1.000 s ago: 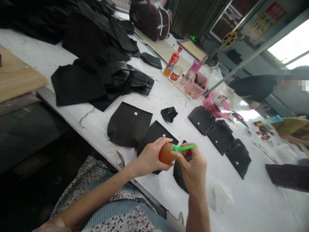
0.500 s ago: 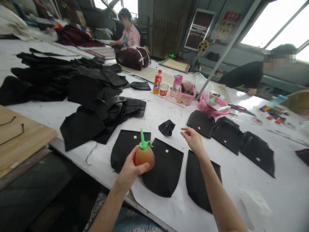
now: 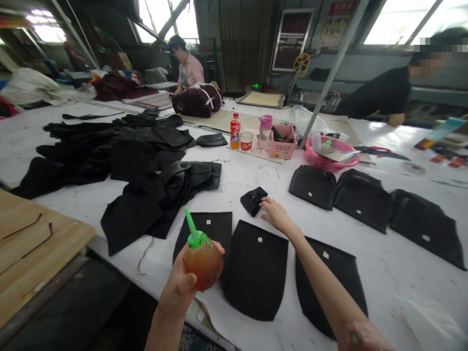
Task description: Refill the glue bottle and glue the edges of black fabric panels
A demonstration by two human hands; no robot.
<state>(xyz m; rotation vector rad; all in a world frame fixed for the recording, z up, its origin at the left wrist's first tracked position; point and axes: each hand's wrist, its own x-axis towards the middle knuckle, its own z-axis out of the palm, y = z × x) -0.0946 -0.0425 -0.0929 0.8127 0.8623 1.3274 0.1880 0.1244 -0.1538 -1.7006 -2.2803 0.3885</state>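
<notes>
In my left hand (image 3: 179,273) is a round squeeze bottle of amber glue (image 3: 203,265) with a green nozzle, tilted slightly left. My right hand (image 3: 278,214) reaches to a small crumpled black piece (image 3: 252,201), its fingertips at that piece's right edge; the fingers are apart, and I cannot make out a grip. Three flat black panels with rounded lower ends lie close by: a left panel (image 3: 223,226) partly behind the bottle, a middle panel (image 3: 256,273), and a right panel (image 3: 310,282) partly under my right forearm. Each bears a small white tag near its top edge.
Three more black panels (image 3: 361,197) lie at right. Black pieces (image 3: 146,195) are heaped at left, beside a wooden board (image 3: 44,243). Farther back stand a red-capped bottle (image 3: 235,131), a pink box (image 3: 283,148) and a pink basin (image 3: 321,161). Two people are beyond the table.
My right hand has moved left to the crumpled black piece. The bottle in my left hand has shifted down and left, its nozzle leaning more. The view has turned somewhat.
</notes>
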